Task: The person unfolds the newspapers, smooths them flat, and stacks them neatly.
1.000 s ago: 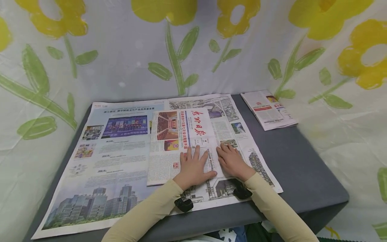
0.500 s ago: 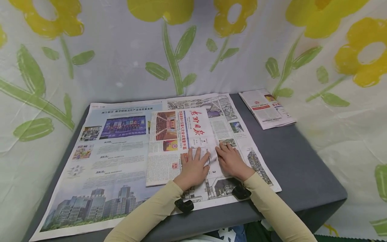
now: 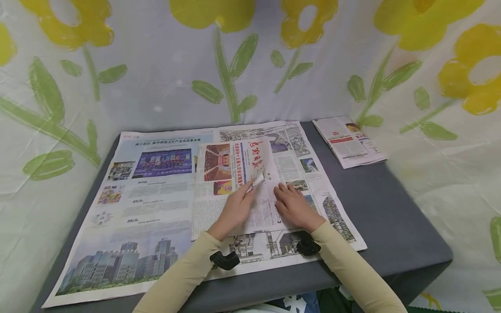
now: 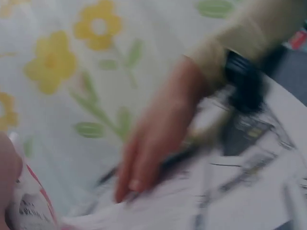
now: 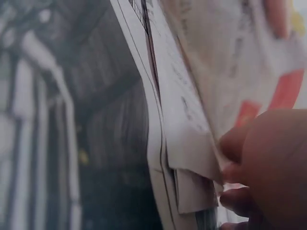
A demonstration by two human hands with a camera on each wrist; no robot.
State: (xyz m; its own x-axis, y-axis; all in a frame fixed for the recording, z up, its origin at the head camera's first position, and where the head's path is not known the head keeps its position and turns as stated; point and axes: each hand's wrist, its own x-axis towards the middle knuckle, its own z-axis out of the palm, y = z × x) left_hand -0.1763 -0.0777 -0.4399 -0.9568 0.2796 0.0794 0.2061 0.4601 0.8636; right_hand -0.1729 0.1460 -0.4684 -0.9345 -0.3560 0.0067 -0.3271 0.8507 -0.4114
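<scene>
A small folded newspaper [image 3: 219, 213] with a red masthead lies on a large spread newspaper [image 3: 156, 208]. My left hand [image 3: 235, 208] pinches the folded newspaper's top page between thumb and fingers. The lifted part leans leftward, baring the page with a "3" beneath. At the left margin of the left wrist view, part of the left hand [image 4: 7, 177] shows beside red-printed paper. My right hand [image 3: 296, 208] rests by the folded newspaper's right edge, its extended fingers angled down onto paper in the left wrist view. Up close, the right hand [image 5: 273, 167] has fingertips at the layered paper edges.
Another folded newspaper [image 3: 348, 141] lies at the back right of the dark grey table [image 3: 383, 217]. A white curtain [image 3: 156, 78] with yellow flowers hangs behind and at both sides. Black wrist cameras sit under both wrists, close over the spread newspaper.
My left hand lay flat with fingers spread on the folded newspaper; now it pinches the top page and lifts it leftward. The right hand has shifted slightly left.
</scene>
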